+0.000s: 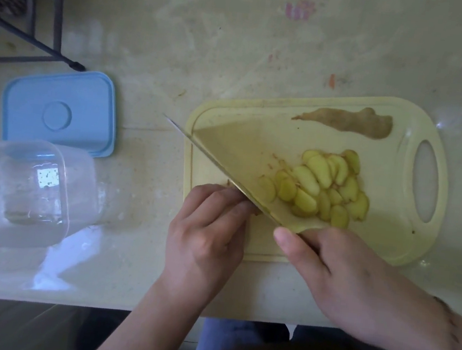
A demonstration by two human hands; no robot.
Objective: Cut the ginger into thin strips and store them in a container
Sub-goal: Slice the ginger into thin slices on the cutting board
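A pale yellow cutting board (385, 237) lies on the table. On it sits a pile of several yellow ginger slices (321, 186), and a strip of brown ginger peel (349, 122) lies near its far edge. My right hand (355, 289) grips the handle of a broad knife (241, 173), whose blade stands on the board and points to the far left. My left hand (208, 230) is curled against the blade's left side at the board's near left corner; what it holds is hidden. A clear plastic container (18, 192) stands at the left.
A blue lid (60, 110) lies flat on the table behind the clear container. A dark metal frame (37, 34) stands off the table's far left corner. The table's front edge runs just below my wrists.
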